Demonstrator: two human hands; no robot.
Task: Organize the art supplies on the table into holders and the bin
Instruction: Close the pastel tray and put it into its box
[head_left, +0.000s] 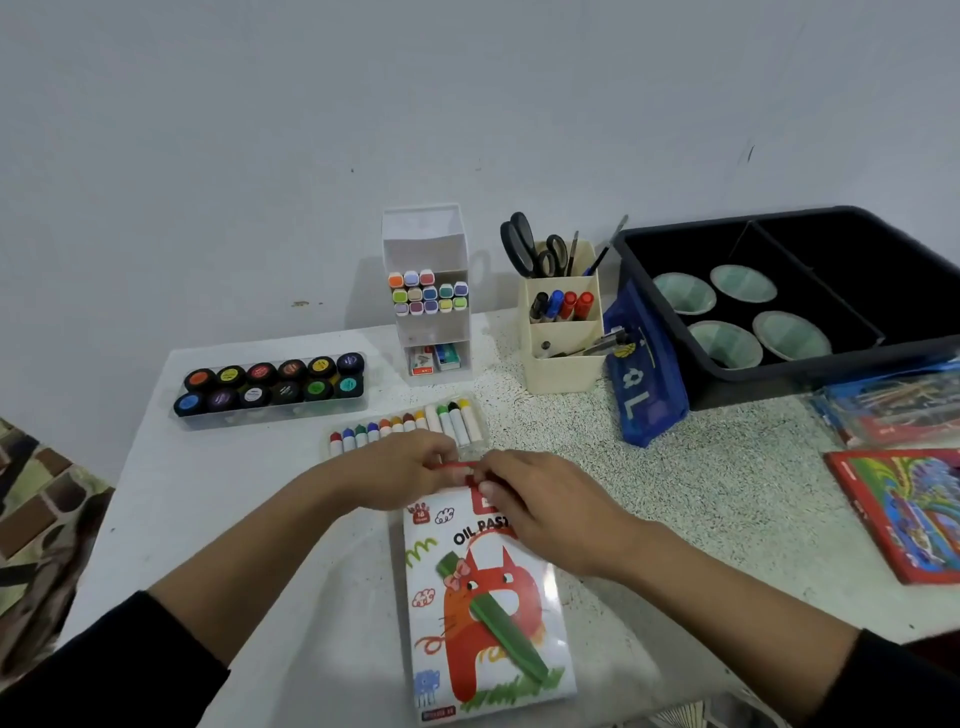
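The white oil pastel box (488, 613) bears a red cat, the bin (779, 374) is black, the table (701, 493) speckled.

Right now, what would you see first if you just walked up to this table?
The bright oil pastel box with an orange cat lies front and centre, the left hand and right hand pinching its far end. Just behind it is a row of colourful pastels, with a tray of paint pots to the left. At the back right, a black bin holds four pale green bowls.
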